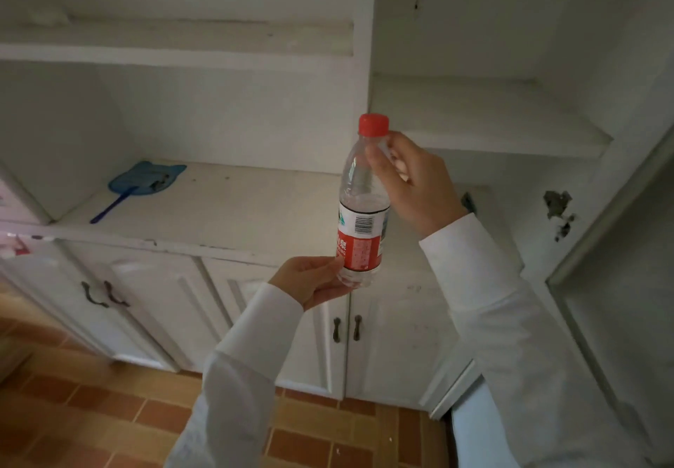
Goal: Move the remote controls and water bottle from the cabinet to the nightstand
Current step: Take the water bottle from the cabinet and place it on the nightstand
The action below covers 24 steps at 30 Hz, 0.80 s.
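Note:
A clear plastic water bottle (361,205) with a red cap and a red-and-white label is held upright in the air in front of the white cabinet (226,208). My right hand (412,179) grips its neck just below the cap. My left hand (313,279) holds its base from below and the left. No remote control is visible on the cabinet top or the shelves.
A blue fly swatter (142,185) lies on the cabinet top at the left. White shelves run above and to the right (492,132). Cabinet doors with dark handles (346,329) are closed below. The floor is brown tile (91,405).

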Available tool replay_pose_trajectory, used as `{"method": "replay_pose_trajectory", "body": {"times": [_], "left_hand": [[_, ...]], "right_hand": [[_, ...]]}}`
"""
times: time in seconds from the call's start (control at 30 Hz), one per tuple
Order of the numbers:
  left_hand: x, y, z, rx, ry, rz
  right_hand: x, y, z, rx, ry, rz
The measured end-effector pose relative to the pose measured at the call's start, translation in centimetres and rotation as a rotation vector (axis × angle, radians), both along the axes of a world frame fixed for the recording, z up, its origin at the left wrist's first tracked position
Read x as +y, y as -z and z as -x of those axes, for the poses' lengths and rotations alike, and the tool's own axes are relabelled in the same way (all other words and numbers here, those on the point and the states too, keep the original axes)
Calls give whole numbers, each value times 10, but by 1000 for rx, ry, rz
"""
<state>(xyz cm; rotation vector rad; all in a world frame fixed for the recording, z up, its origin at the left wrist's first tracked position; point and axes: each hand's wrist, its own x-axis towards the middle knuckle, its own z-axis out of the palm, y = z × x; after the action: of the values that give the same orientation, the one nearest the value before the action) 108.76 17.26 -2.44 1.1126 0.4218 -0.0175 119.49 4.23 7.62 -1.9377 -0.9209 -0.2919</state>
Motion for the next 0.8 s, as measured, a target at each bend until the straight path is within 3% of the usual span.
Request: {"method": "replay_pose_trajectory", "body": {"times": [0.43,0.8], "left_hand": [[25,40,75,160,-214,-25],[-1,74,148,265,-503,46]], "right_hand": [[51,43,42,135,-302,3],[70,76,88,216,-603,23]]}}
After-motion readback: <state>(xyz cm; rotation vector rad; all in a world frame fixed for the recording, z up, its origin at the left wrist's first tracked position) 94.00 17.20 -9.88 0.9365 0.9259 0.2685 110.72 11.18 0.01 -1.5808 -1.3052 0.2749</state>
